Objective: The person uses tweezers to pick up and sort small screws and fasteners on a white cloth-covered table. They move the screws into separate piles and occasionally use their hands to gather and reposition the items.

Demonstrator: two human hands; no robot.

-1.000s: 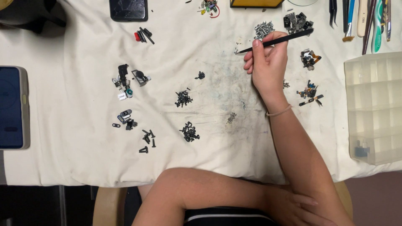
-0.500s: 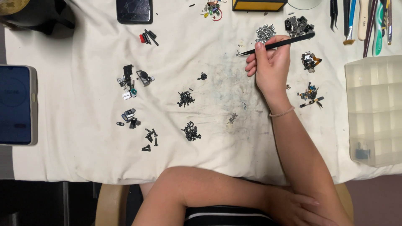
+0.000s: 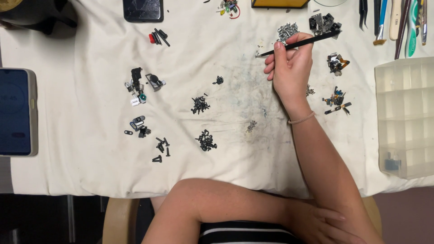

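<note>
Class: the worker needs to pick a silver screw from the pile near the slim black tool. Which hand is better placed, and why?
Probably the right hand: it holds the tool beside the silver pile. The left hand rests on the right forearm, off the cloth.

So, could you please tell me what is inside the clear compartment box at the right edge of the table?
The clear compartment box looks mostly empty; only one small dark bluish item sits in a lower left compartment. Its right part runs out of the picture, so those compartments cannot be seen.
</note>
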